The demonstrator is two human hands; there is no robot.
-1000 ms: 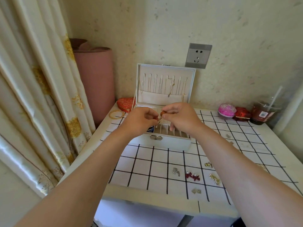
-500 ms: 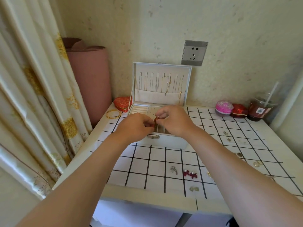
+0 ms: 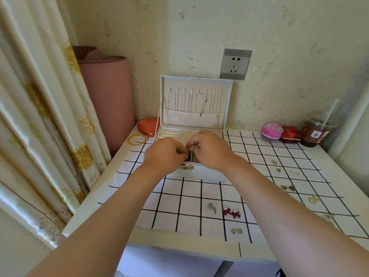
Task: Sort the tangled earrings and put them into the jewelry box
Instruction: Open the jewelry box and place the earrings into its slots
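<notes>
Jewelry box [image 3: 199, 173] sits open at the back of the surface [image 3: 93, 214], lid [image 3: 196, 120] upright against the wall, necklaces [image 3: 203, 104] hanging inside the lid.

Left hand [image 3: 165, 154] and right hand [image 3: 209, 150] are both over the box's tray, just above the front clasp [image 3: 186, 167]. Fingers curled on both, fingertips meeting in a pinch over a front compartment. What's between them is too small and too covered, so I can't tell if either hand is actually gripping an earring.

Loose earrings, all on the checked cloth [image 3: 179, 196], outside the box:
- silver pair [image 3: 211, 207], in front of the box
- red bow pair [image 3: 231, 212], just beside the silver pair
- pale pair [image 3: 236, 230], further forward, near the cloth's front edge
- dark pair [image 3: 287, 187] and gold pair [image 3: 313, 198], front-right of the box
- small studs [image 3: 274, 161], right of the box

Other items:
- red heart case [image 3: 148, 126] touching the box's back-left corner, gold bangles [image 3: 137, 139] just left of it
- pink pot [image 3: 272, 130], red tin [image 3: 290, 134] and drink cup [image 3: 317, 132] with straw, well right of the box along the wall
- socket [image 3: 235, 63] on the wall above the lid's right corner
- pink roll [image 3: 107, 96] and curtain [image 3: 40, 116] left of the box
</notes>
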